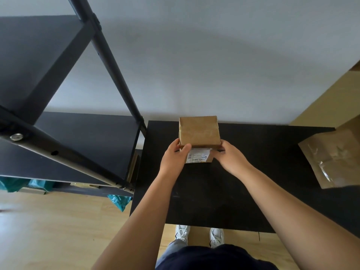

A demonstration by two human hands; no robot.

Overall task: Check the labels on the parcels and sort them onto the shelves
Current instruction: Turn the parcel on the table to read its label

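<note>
Honestly, sorting looks barely started: the black shelves (pixel 81 137) show mostly bare boards, just teal bags (pixel 118 200) down low. Over the table (pixel 253 172), a cardboard parcel (pixel 198 131) is clamped between left hand (pixel 173 158) and right hand (pixel 231 158), its label (pixel 198 155) facing up, probably mid-check.

The small box (pixel 199 131) sits on the table (pixel 253 172) between both hands — shelving unit (pixel 78 133) to the left, another parcel (pixel 331 158) at the table's right edge.
</note>
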